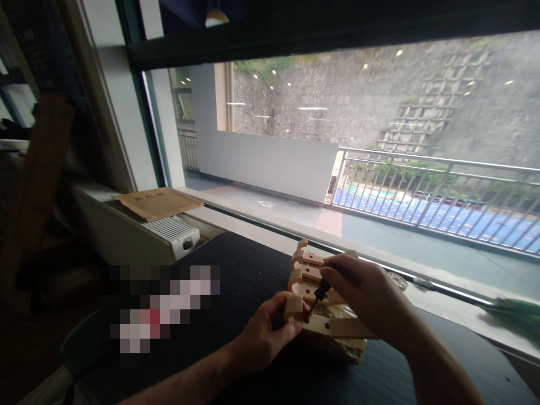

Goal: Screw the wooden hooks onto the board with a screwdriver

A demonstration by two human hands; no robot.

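My right hand (358, 281) is closed around the dark handle of a screwdriver (321, 288). Its thin shaft slants down to a dark hole near the curved end of the nearest wooden hook piece (312, 325). With thumb and fingers, my left hand (270, 329) grips the curled end of that same piece. Behind it, several similar pale wooden hook pieces (300, 277) lie side by side, with dark holes along their straight parts. They rest on a block (352, 350) that looks wrapped in clear plastic. My right hand hides part of the row.
The dark tabletop (248, 270) stands against a window sill. A brown envelope (158, 202) lies on a white unit (185, 243) at the left. A roll of tape (397, 281) and a green object (517, 315) are on the sill. A pixelated patch covers part of the table's left side.
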